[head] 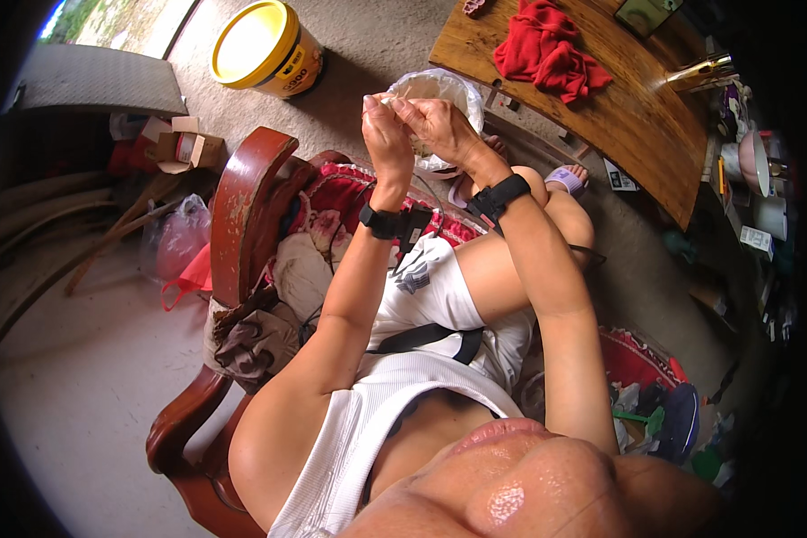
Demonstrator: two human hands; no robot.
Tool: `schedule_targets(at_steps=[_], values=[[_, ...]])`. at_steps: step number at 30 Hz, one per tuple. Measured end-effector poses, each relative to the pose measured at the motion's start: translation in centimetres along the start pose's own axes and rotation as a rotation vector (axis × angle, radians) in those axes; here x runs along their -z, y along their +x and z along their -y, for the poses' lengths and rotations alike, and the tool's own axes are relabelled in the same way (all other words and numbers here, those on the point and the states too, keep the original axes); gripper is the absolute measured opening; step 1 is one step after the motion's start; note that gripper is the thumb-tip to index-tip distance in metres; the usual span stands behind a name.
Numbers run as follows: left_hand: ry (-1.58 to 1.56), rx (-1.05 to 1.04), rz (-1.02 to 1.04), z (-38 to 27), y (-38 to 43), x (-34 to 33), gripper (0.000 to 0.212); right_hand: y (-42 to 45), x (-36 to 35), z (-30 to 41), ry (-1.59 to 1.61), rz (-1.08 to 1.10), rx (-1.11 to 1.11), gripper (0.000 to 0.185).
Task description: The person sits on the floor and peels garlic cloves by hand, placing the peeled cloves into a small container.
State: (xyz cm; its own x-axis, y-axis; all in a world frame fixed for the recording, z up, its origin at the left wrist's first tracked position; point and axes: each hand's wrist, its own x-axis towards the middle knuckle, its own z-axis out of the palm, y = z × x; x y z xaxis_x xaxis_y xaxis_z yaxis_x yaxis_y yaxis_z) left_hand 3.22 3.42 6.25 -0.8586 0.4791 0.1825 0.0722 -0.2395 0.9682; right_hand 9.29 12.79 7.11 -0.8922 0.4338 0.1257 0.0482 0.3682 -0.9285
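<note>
My left hand (385, 138) and my right hand (440, 128) meet at the fingertips, with the arms stretched out in front of me. Pinched between thumbs and fingers is a small pale item (390, 100), mostly hidden; I cannot tell what it is. Thin light strands seem to stick up beside it. Below and just beyond the hands stands a bin (467, 94) lined with a white plastic bag, partly covered by my right hand. Each wrist wears a black strap.
A wooden table (619, 87) with a crumpled red cloth (548, 54) stands at the right. Beyond the bin sits a yellow-lidded bucket (269, 50). A red wooden armchair (249, 208) surrounds me at the left, near a small open cardboard box (191, 144) and plastic bags (178, 242).
</note>
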Motion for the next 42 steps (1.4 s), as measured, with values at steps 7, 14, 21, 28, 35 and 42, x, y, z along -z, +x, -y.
schedule_targets(at_steps=[7,14,21,28,35,42], values=[[-0.041,0.01,0.013,0.4,0.3,0.0,0.048,0.2,-0.3,-0.6,-0.036,-0.037,0.015,0.055],[-0.035,0.008,0.001,0.4,0.4,-0.1,0.048,-0.2,-0.6,-0.9,0.025,-0.075,0.016,0.053],[0.042,-0.004,-0.019,-0.1,0.7,-0.5,0.052,-0.1,-0.7,-1.6,0.159,-0.026,-0.018,0.052],[0.058,0.001,-0.003,0.1,0.9,0.7,0.053,-0.4,0.0,1.0,0.427,0.112,-0.149,0.05],[-0.154,0.043,0.025,-1.1,0.7,-0.6,0.053,0.2,1.2,-1.3,0.436,0.223,-0.307,0.04],[-0.081,0.141,0.087,0.6,1.2,1.1,0.058,0.7,2.1,0.0,0.532,0.2,-0.307,0.04]])
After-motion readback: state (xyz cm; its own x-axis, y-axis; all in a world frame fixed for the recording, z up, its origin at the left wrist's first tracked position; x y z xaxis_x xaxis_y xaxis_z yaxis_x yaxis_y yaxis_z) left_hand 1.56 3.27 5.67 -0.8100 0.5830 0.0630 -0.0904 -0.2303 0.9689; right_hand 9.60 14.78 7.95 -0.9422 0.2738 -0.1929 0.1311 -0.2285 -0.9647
